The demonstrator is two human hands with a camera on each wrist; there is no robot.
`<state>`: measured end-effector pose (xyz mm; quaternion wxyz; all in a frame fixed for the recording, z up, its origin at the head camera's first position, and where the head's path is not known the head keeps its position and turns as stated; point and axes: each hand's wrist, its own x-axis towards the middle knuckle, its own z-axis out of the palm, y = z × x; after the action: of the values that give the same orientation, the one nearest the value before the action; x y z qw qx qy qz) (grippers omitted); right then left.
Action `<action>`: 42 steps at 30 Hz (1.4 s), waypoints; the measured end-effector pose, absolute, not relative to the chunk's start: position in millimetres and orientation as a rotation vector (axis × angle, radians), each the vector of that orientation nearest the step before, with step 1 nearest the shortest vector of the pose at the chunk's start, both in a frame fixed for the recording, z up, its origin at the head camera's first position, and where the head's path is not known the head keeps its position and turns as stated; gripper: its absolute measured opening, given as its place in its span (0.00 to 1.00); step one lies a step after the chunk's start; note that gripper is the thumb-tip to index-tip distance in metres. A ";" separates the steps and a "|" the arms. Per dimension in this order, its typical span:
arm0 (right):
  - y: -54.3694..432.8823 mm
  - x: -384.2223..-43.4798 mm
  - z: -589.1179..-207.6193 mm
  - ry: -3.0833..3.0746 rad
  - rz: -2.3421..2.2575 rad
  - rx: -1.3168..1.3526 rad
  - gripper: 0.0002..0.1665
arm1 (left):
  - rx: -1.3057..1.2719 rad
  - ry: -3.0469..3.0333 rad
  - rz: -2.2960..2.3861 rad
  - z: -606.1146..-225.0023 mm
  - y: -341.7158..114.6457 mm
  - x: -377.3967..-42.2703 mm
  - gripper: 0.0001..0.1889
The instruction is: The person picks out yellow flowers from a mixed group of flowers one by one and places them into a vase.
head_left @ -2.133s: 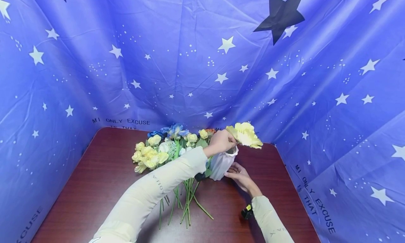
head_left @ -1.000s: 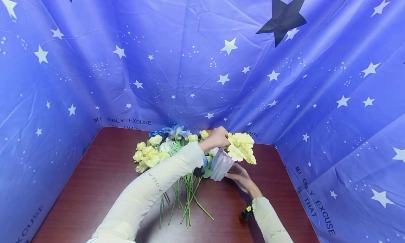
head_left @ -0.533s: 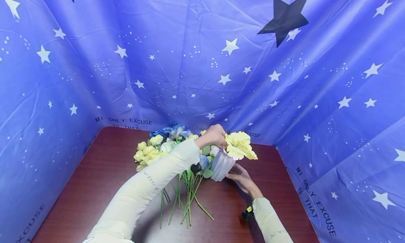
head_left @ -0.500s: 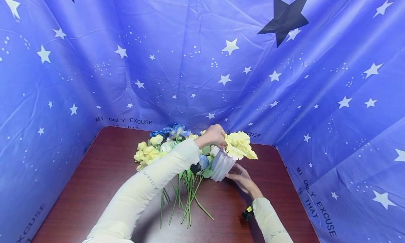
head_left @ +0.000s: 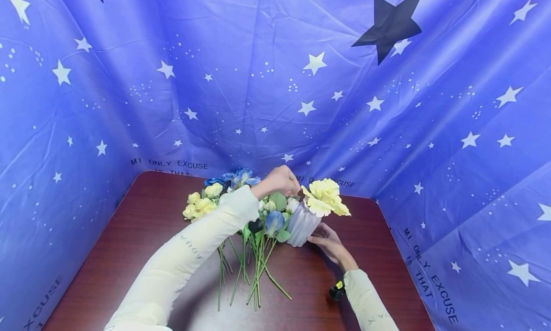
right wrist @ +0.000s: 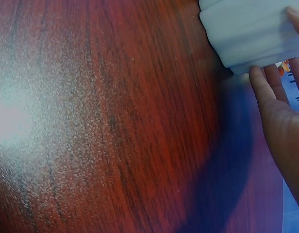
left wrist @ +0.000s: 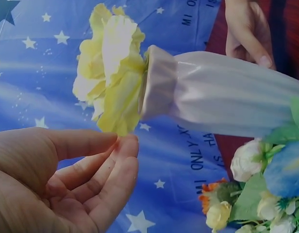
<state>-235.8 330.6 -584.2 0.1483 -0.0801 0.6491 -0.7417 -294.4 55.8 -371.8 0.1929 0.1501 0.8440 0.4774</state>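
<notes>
A yellow artificial flower (head_left: 325, 198) stands in the mouth of a pale ridged vase (head_left: 303, 226), its bloom over the rim. My left hand (head_left: 280, 182) is just left of the bloom. In the left wrist view its thumb and fingers are loosely bent by the lowest petal, holding nothing; whether the thumb tip touches the petal I cannot tell. My right hand (head_left: 329, 242) holds the lower part of the vase, thumb on one side and fingers on the other, as the right wrist view also shows. The flower's stem is hidden inside the vase.
Left of the vase lies a heap of artificial flowers, with a blue flower (head_left: 274, 223), yellow roses (head_left: 202, 206) and green stems (head_left: 258, 273) pointing toward me. They lie on a dark red wooden table (head_left: 275, 316). A blue star-print cloth (head_left: 241, 96) surrounds the table.
My left hand has let go of the yellow flower and moved left, away from it. The bloom has come down onto the vase's mouth. My right hand stays at the vase.
</notes>
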 end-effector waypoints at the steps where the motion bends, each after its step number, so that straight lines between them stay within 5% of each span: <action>1: 330.8 -235.9 -584.5 1.864 -2.134 -0.233 0.24 | 0.415 2.360 1.354 -371.9 53.3 -294.6 0.08; 23: 330.8 -236.3 -586.5 1.847 -2.152 -0.254 0.23 | 0.261 2.392 1.369 -377.6 13.6 -287.8 0.06; 42: 332.9 -239.1 -590.8 1.863 -2.142 -0.259 0.23 | 0.105 2.349 1.378 -432.0 1.5 -271.8 0.06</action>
<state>-239.1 332.9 -590.8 0.1449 -0.0899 0.6467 -0.7435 -271.8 1.5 -432.0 0.2068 0.0378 0.8432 0.4947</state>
